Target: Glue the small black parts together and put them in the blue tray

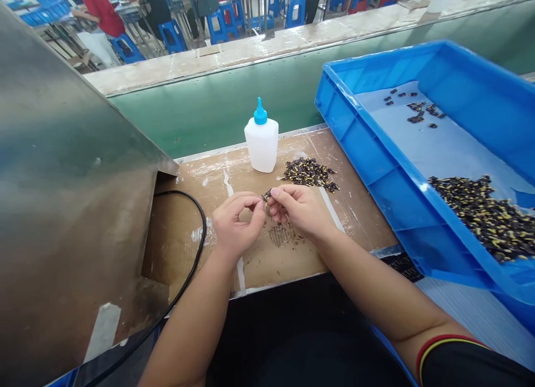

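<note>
My left hand point(236, 222) and my right hand point(296, 209) meet above a cardboard-covered work surface point(288, 270), their fingertips pinching a small dark part with yellow marks point(266, 196). Its exact shape is hidden by my fingers. Just beyond my right hand lies a loose pile of similar dark-and-yellow parts point(309, 174). A white plastic squeeze bottle with a blue nozzle point(261, 144) stands upright behind my hands. Some dark debris point(281, 235) lies on the cardboard below my right hand.
A blue plastic tray point(359, 141) at the right holds a large heap of the parts point(480, 217) and a few scattered ones point(416, 111). A metal hood point(71, 180) rises at the left, with a black cable point(200, 236) beside it. A green conveyor belt point(209, 116) runs behind the surface.
</note>
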### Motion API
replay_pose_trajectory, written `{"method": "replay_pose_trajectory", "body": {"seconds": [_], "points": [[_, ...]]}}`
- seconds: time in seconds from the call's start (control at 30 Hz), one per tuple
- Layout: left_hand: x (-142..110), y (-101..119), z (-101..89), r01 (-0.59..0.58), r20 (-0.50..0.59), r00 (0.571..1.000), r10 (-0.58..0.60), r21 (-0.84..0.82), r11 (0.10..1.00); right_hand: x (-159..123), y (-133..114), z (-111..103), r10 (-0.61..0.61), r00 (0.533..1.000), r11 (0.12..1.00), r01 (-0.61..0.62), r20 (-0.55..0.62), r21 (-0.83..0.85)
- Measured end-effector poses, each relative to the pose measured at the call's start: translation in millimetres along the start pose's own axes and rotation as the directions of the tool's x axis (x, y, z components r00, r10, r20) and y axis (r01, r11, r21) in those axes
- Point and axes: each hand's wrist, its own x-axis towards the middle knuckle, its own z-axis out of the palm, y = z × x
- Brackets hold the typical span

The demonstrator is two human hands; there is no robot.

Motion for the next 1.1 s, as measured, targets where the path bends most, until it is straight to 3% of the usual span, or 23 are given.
{"method": "replay_pose_trajectory", "body": {"seconds": [0.57, 0.67, 0.77, 0.93, 1.1], "points": [[-2.4, -2.9, -0.8, 0.061, 0.095, 0.994, -0.060, -0.013, 0.998, -1.7, -6.1, -0.4, -0.076, 0.997, 0.981, 0.072, -0.016, -0.181], [-2.5, -3.1, -0.7, 0.128, 0.124, 0.985, -0.118, -0.071, 0.989, -2.5, -7.6, 0.2, -0.115, 0.993, 0.968, 0.109, -0.012, -0.227], [-1.1, -2.6, -1.2, 0.271, 0.148, 0.957, -0.251, -0.137, 0.953, -3.8, -8.9, 1.4, -0.147, 0.989, 0.952, 0.137, -0.014, -0.272], [3.6, -1.6, -0.9, 0.502, 0.219, 0.860, -0.461, -0.208, 0.839, -4.2, -6.8, 0.8, -0.145, 0.989, 0.936, 0.127, -0.030, -0.329], [5.0, -2.6, 1.0, 0.602, 0.283, 0.797, -0.533, -0.307, 0.737, -3.5, -5.3, -0.8, -0.144, 0.989, 0.939, 0.127, -0.030, -0.321]]}}
